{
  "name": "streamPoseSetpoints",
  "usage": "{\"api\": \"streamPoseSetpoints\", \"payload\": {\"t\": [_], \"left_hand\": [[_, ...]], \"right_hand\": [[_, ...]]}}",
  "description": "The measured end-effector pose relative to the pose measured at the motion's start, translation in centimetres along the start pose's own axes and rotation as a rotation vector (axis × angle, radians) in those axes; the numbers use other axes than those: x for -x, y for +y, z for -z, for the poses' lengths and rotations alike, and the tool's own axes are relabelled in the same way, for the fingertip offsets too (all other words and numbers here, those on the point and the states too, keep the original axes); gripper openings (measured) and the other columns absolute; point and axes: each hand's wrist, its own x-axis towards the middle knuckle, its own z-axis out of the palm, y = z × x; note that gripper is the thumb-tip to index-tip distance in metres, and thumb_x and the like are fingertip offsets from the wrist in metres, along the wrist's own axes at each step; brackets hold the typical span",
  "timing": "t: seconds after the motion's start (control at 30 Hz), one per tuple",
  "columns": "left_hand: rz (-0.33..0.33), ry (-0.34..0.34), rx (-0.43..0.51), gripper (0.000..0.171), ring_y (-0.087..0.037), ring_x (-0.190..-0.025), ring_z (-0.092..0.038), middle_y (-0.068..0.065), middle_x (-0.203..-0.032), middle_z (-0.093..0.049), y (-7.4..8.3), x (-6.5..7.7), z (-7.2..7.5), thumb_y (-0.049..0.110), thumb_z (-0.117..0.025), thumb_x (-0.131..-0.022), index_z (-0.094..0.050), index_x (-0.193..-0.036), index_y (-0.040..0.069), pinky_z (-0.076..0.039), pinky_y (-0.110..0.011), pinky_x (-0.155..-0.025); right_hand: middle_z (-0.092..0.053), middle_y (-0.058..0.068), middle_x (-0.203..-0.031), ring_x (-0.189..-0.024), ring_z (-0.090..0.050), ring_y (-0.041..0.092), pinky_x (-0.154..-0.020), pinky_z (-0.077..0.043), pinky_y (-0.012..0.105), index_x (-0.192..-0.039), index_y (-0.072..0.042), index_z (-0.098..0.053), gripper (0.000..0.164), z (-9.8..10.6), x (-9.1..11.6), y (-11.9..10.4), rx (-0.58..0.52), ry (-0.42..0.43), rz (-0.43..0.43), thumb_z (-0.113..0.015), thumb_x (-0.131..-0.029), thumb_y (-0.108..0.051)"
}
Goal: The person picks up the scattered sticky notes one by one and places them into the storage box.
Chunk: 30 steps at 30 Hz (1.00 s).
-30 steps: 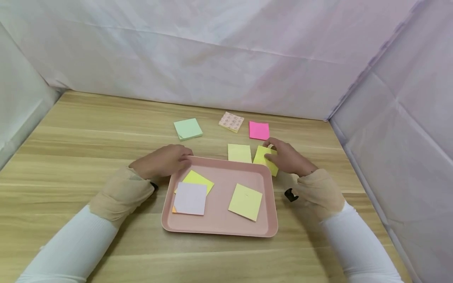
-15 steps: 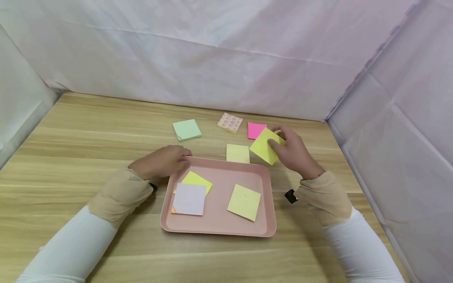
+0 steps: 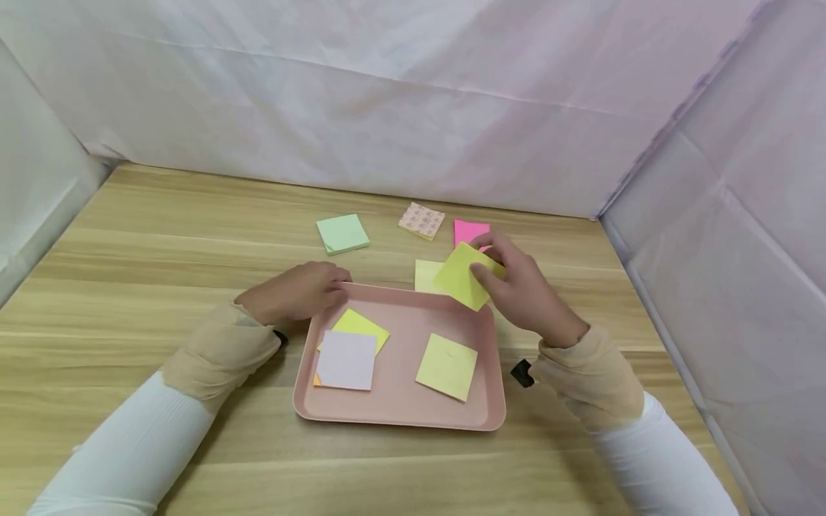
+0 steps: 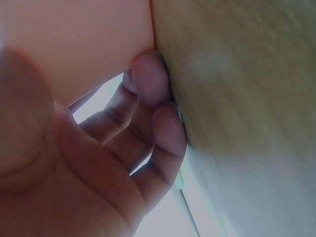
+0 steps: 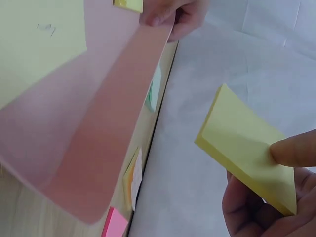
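My right hand (image 3: 521,292) pinches a bright yellow sticky-note pad (image 3: 462,278), thumb on its face and fingers behind. The pad is raised and tilted over the far right corner of the pink tray (image 3: 395,405); its thick edge shows in the right wrist view. At the tray's far left corner my left hand (image 3: 295,292) grips the rim, with curled fingertips (image 4: 150,81) against the outer wall in the left wrist view. Inside the tray lie a pale yellow pad (image 3: 447,367) and, to the left, a lilac pad (image 3: 346,360) overlapping a bright yellow one (image 3: 361,327).
Beyond the tray, a mint green pad (image 3: 343,233), a patterned pad (image 3: 422,220) and a pink pad (image 3: 468,233) lie on the wooden table (image 3: 161,236). Another pale yellow pad (image 3: 427,275) sits behind the tray's rim, partly hidden. White cloth (image 3: 335,100) hangs behind.
My right hand has lifted the bright yellow pad off the table right of the tray and brought it left over the tray's corner. My left hand stays on the rim.
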Motion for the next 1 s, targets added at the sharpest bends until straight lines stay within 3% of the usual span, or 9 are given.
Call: {"api": "streamPoseSetpoints", "payload": {"t": [0.2,0.4,0.57,0.8,1.0], "left_hand": [[0.008,-0.001,0.001,0.017,-0.017,-0.083,-0.056,0.002,-0.08,-0.062,0.0,0.0,0.0,0.013,-0.052,-0.1,-0.069,-0.097,0.015,-0.045,-0.036,-0.08],[0.008,-0.005,0.018,0.017,-0.017,-0.084,-0.056,0.002,-0.082,-0.063,0.0,-0.1,-0.1,0.013,-0.053,-0.101,-0.069,-0.098,0.015,-0.046,-0.036,-0.081],[0.015,0.004,0.01,0.018,-0.018,-0.087,-0.056,0.001,-0.086,-0.065,0.0,-0.1,-0.1,0.013,-0.053,-0.1,-0.07,-0.1,0.015,-0.046,-0.037,-0.083],[0.014,-0.009,0.023,0.019,-0.017,-0.086,-0.056,0.001,-0.085,-0.065,-0.1,-0.1,-0.1,0.013,-0.052,-0.101,-0.07,-0.101,0.015,-0.046,-0.036,-0.082],[0.018,0.001,0.009,0.018,-0.018,-0.088,-0.057,0.001,-0.088,-0.067,-0.1,-0.1,-0.1,0.013,-0.053,-0.1,-0.07,-0.102,0.015,-0.046,-0.038,-0.084]], "right_hand": [[-0.068,0.01,-0.114,-0.099,-0.064,0.022,-0.081,-0.051,0.038,-0.125,-0.009,-0.052,0.023,-0.8,0.5,-0.7,-0.001,-0.079,0.015,-0.052,-0.101,-0.006],[-0.066,0.009,-0.114,-0.106,-0.062,0.023,-0.09,-0.049,0.042,-0.124,-0.011,-0.054,0.024,-1.4,1.3,-0.9,0.021,-0.198,-0.007,-0.053,-0.101,-0.007],[-0.066,0.007,-0.112,-0.098,-0.058,0.02,-0.088,-0.046,0.04,-0.124,-0.013,-0.056,0.023,-1.9,1.5,-0.8,0.057,-0.291,0.029,-0.053,-0.101,-0.008],[-0.065,0.001,-0.096,-0.055,-0.048,0.009,-0.062,-0.048,0.029,-0.122,-0.018,-0.056,0.022,-2.7,1.6,0.0,0.046,-0.401,-0.01,-0.051,-0.102,-0.01],[-0.064,0.0,-0.097,-0.076,-0.052,0.013,-0.078,-0.047,0.032,-0.119,-0.014,-0.058,0.02,-3.4,1.2,0.5,0.133,-0.418,0.047,-0.054,-0.101,-0.008]]}}
